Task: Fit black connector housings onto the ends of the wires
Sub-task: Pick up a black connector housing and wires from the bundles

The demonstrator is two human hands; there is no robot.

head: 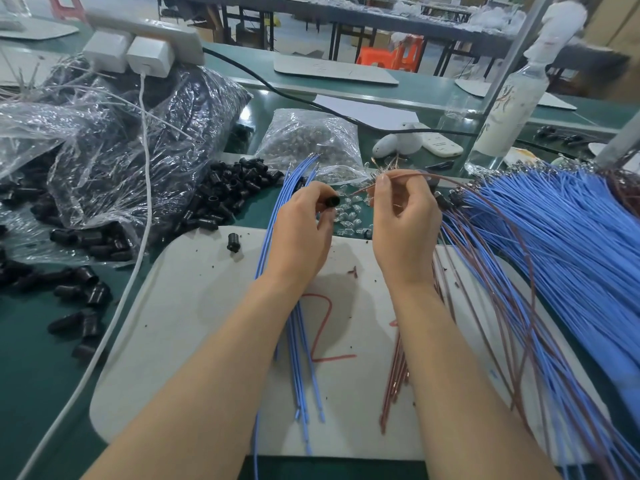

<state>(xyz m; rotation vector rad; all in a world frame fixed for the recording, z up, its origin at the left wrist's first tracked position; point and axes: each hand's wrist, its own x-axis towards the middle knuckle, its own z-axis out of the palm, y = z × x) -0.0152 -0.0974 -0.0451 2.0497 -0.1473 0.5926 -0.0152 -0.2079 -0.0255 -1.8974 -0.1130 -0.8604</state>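
left grip (301, 233): thumb and fingers pinch one black housing (333, 201), held above the far edge of the board, open end turned toward the other hand.
right grip (403, 230): fingers curled, pinching a brown wire (398, 174) near its end.
wire tip: seems just short of the housing; blur makes contact hard to judge.
white board (194, 306): lies on the green bench (31, 375), with a lone housing (233, 242) near its far left corner.
blue wires (294, 181): a few run under the left forearm.
loose housings (228, 192): heaped left of the hands beside a clear bag.
wire bundle (554, 237): blue and brown, fanned out at right.
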